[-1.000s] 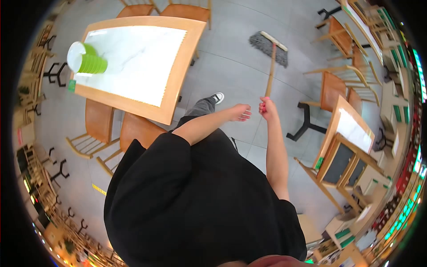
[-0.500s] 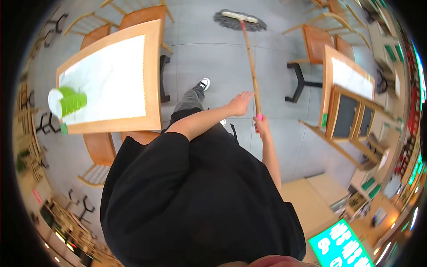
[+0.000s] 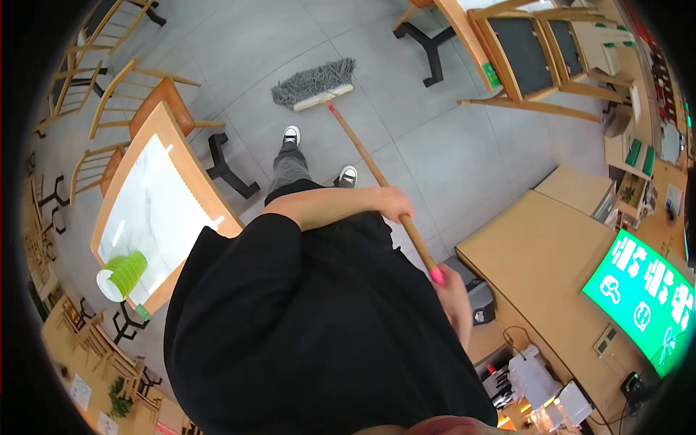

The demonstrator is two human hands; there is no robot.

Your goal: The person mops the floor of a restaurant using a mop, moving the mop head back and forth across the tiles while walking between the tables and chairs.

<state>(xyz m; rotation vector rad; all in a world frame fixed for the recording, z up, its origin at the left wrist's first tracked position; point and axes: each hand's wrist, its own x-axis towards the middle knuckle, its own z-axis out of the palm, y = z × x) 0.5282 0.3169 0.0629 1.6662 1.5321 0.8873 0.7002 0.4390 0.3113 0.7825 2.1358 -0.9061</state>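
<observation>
A mop with a grey fringed head (image 3: 313,81) rests on the tiled floor ahead of my feet. Its wooden handle (image 3: 366,156) slants back toward my right side and ends in a pink cap (image 3: 436,275). My left hand (image 3: 394,204) is wrapped round the handle's upper part. Lower in the view, my right hand (image 3: 452,293) is closed at the handle's top end, by the pink cap; some of its fingers are hidden.
On my left stands a white-topped table (image 3: 156,203) with stacked green cups (image 3: 123,275) and wooden chairs (image 3: 156,105). Another table with a chair (image 3: 518,54) is at upper right. A wooden counter (image 3: 540,243) with a green screen (image 3: 641,297) lies close on my right.
My left hand, open beside the handle before, has closed round it. The mop head has swung left and nearer, while my right hand came back toward my body. The view has turned right.
</observation>
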